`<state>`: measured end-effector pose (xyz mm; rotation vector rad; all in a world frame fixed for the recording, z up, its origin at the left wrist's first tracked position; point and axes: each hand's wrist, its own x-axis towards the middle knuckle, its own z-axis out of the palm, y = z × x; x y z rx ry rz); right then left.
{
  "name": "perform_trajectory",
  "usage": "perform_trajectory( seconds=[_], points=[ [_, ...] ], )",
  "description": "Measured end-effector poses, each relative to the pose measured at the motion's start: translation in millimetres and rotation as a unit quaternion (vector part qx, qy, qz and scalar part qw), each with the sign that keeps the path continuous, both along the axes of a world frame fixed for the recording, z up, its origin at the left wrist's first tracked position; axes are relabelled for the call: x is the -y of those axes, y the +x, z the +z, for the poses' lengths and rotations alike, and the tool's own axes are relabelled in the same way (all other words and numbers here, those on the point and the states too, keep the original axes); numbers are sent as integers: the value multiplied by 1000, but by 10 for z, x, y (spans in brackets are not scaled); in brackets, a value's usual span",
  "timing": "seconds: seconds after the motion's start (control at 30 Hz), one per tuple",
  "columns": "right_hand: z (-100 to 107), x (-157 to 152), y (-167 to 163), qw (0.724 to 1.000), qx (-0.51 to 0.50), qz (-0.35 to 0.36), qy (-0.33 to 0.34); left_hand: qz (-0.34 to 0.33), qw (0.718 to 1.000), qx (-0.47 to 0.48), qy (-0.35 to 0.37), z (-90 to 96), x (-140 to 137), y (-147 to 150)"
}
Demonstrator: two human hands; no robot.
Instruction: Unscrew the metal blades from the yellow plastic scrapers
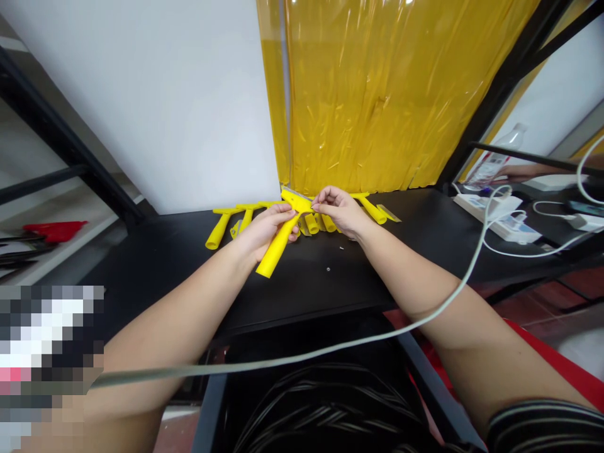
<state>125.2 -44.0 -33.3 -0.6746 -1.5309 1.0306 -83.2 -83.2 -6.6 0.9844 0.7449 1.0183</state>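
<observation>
A yellow plastic scraper (280, 244) with a hollow tapered handle and a wide head lies tilted in my left hand (271, 228), whose fingers are wrapped round its neck. At the edge of the scraper's head, the thumb and index finger of my right hand (340, 211) are pinched together; whatever sits between them is too small to make out. More yellow scrapers (218, 231) lie along the back of the black table (292, 296), partly hidden behind my hands. On the tabletop in front of my right hand are a tiny metal screw (341, 248) and a small nut (328, 269).
A pale cable (302, 358) hangs across in front of my forearms. To the right are power strips (495, 217) with cords, a plastic bottle (500, 154) and another person's hand (523, 171). Yellow film (377, 100) and a white panel (179, 107) rise behind the table.
</observation>
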Motion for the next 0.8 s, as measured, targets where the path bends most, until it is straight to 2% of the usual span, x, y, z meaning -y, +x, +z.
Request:
perform_trajectory(
  seconds=[0.13,0.33,0.47,0.63,0.8],
  points=[
    [-8,-6,5,1000,2,2,-6,14,1000,-8,17,-15,17,25],
    [-22,-9,6,996,74,-35,31,39,999,-31,-2,-37,74,100],
    [-39,-19,-13,997,58,-46,31,34,999,-33,20,-33,106,113],
    [-59,-20,2,998,0,-10,-69,30,998,-33,48,-48,90,99],
    [-69,-25,36,985,-32,46,-161,17,995,-42,94,-112,30,57]
  ],
)
